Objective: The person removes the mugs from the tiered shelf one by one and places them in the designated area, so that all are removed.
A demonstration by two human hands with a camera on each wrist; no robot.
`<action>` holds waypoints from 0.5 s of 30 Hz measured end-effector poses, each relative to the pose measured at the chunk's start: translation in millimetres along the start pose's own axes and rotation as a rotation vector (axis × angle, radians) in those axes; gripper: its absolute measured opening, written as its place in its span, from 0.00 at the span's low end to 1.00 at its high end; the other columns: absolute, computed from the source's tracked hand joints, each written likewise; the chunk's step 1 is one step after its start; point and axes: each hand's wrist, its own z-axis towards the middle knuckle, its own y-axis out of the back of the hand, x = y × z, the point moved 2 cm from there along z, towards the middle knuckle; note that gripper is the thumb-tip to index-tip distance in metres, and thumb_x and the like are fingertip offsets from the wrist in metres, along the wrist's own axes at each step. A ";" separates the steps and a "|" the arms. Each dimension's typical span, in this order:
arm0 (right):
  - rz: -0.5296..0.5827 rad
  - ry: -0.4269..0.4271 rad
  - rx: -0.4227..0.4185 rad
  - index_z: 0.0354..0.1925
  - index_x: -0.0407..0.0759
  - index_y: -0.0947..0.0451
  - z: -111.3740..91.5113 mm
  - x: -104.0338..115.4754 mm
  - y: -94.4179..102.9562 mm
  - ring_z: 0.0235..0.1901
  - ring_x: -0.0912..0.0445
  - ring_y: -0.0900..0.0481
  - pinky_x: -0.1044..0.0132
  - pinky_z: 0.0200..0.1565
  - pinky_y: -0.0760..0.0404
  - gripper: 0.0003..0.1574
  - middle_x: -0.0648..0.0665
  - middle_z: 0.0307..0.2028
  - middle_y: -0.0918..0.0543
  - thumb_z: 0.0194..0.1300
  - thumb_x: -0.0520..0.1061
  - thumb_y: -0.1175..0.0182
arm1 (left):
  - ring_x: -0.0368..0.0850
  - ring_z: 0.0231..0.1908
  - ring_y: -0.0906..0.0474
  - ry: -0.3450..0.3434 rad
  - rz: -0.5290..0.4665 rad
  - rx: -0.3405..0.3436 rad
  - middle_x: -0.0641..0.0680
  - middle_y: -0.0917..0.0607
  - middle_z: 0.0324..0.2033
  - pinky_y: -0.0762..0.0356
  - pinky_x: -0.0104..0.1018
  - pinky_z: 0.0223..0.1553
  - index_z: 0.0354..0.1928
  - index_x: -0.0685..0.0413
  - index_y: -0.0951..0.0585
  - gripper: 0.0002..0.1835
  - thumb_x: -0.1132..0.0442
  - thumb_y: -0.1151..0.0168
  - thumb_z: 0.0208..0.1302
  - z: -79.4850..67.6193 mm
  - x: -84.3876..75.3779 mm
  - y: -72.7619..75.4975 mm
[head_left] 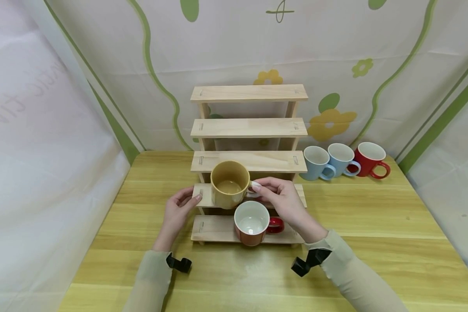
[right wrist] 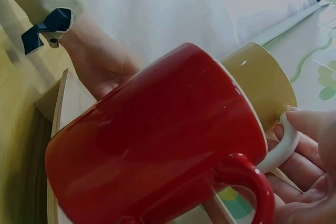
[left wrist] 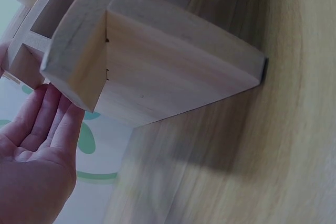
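A mustard-yellow mug (head_left: 230,184) with a white handle (right wrist: 283,142) is over the second step from the bottom of a wooden stepped rack (head_left: 249,161). My right hand (head_left: 282,201) pinches that handle between thumb and fingers, from the mug's right side. On the bottom step sits a red mug (head_left: 251,225) with a white inside, its handle pointing right; it fills much of the right wrist view. My left hand (head_left: 180,208) touches the left end of the second step, fingers fairly straight along the board's edge in the left wrist view.
Two light-blue mugs (head_left: 316,162) (head_left: 340,159) and another red mug (head_left: 369,159) stand in a row on the wooden table (head_left: 374,216), right of the rack. A patterned cloth (head_left: 234,47) hangs behind. The rack's upper steps (head_left: 249,92) rise toward the cloth.
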 end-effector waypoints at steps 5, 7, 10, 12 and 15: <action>0.018 0.001 0.003 0.52 0.34 0.17 -1.3 3.2 1.2 0.45 0.45 0.13 0.55 0.48 0.14 0.16 0.36 0.45 0.12 0.73 0.44 0.36 | 0.43 0.53 0.20 0.001 0.009 0.005 0.64 0.20 0.57 0.23 0.32 0.57 0.61 0.69 0.22 0.22 0.67 0.32 0.68 -0.4 -0.4 0.0; 0.015 0.012 -0.003 0.52 0.34 0.17 -1.7 4.9 1.8 0.45 0.45 0.13 0.54 0.48 0.14 0.16 0.36 0.45 0.12 0.73 0.44 0.36 | 0.45 0.54 0.20 0.003 0.010 0.006 0.64 0.20 0.57 0.23 0.32 0.57 0.61 0.69 0.22 0.22 0.67 0.31 0.68 -0.3 0.2 0.5; 0.011 0.039 -0.016 0.52 0.33 0.17 -2.5 7.8 3.3 0.44 0.46 0.13 0.55 0.48 0.14 0.15 0.36 0.45 0.12 0.73 0.43 0.36 | 0.45 0.54 0.20 0.006 0.010 0.005 0.63 0.20 0.57 0.23 0.32 0.57 0.61 0.68 0.22 0.22 0.67 0.31 0.67 -0.4 0.6 1.1; 0.017 0.055 -0.021 0.52 0.31 0.18 -3.0 9.6 4.6 0.43 0.46 0.13 0.54 0.48 0.14 0.15 0.34 0.45 0.13 0.73 0.41 0.36 | 0.45 0.54 0.20 0.009 0.009 0.006 0.63 0.20 0.57 0.23 0.32 0.57 0.61 0.68 0.22 0.22 0.67 0.31 0.67 -0.7 0.4 1.1; 0.032 0.075 -0.018 0.52 0.29 0.19 -4.0 12.2 7.0 0.43 0.47 0.13 0.54 0.48 0.14 0.15 0.32 0.46 0.13 0.73 0.40 0.37 | 0.45 0.54 0.20 0.011 0.007 0.003 0.64 0.20 0.57 0.23 0.32 0.58 0.61 0.68 0.22 0.22 0.68 0.31 0.67 -1.1 -0.1 0.9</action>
